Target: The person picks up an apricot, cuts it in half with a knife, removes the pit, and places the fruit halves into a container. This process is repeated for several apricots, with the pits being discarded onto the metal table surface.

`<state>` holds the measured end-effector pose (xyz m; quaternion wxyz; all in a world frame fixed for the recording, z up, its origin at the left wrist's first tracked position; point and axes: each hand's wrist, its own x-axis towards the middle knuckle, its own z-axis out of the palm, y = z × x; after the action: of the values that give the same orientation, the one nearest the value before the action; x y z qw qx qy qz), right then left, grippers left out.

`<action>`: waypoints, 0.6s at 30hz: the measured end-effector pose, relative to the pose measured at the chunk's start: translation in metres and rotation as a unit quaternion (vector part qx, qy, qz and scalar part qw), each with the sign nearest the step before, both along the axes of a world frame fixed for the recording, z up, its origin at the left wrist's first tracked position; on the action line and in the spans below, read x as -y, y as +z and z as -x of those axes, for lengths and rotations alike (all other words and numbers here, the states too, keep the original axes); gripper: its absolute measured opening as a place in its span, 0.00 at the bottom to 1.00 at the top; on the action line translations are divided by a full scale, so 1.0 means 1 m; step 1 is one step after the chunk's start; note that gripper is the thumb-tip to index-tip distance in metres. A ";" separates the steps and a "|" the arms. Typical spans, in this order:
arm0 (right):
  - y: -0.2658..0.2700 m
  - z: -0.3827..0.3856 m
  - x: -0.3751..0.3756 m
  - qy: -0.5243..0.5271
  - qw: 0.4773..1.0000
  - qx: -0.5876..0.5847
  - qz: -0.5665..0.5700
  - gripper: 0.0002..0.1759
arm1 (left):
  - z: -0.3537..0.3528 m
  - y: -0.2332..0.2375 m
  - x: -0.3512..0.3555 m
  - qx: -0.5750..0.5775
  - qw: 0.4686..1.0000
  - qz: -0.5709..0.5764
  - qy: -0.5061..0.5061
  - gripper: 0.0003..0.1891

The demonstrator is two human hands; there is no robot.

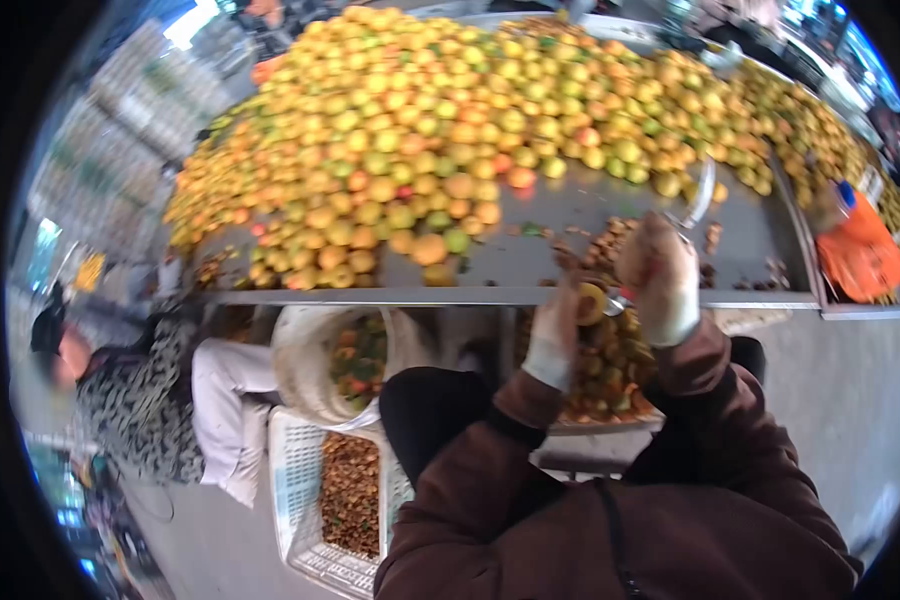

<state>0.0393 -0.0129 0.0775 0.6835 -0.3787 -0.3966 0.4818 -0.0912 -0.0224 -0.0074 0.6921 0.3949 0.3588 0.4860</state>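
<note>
My left hand (pixel 560 325), in a pale glove, has its fingers around a cut yellow fruit (pixel 590 304) just past the metal table's front edge (pixel 450 296). Close beside it on the right, my right hand (pixel 662 280), also gloved, is closed on a metal tool with a curved blade (pixel 703 192) that sticks up from the fist. A shiny end of metal shows between the two hands, near the fruit. Below them lie many fruit halves (pixel 607 370) in a container between my knees. A large pile of yellow and orange fruits (pixel 400 130) covers much of the table.
A white bucket (pixel 298 370) with scraps stands left of my knee, above a white basket (pixel 295 480) of brown pieces. A person in a patterned top (pixel 140 405) sits at the far left. An orange container (pixel 858 250) stands at the right. Small brown pieces lie behind my hands.
</note>
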 end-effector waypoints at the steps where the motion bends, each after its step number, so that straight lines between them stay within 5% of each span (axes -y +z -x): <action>1: 0.002 0.001 0.001 -0.012 1.000 -0.002 -0.012 0.19 | 0.000 0.017 0.005 0.026 0.996 0.086 -0.017 0.23; 8: 0.007 -0.014 0.005 0.000 0.995 -0.090 -0.034 0.16 | -0.012 0.033 0.007 -0.004 0.993 0.104 -0.053 0.26; 11: 0.005 -0.019 0.007 0.001 0.998 -0.023 -0.054 0.16 | -0.021 0.039 0.012 -0.022 0.992 0.118 -0.048 0.26; 18: 0.006 -0.009 0.010 -0.036 0.997 -0.069 0.004 0.18 | -0.031 0.025 0.013 0.039 0.993 0.102 -0.048 0.22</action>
<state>0.0487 -0.0228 0.0832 0.7248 -0.3617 -0.3322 0.4832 -0.0601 -0.0350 0.0180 0.7650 0.3198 0.3599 0.4279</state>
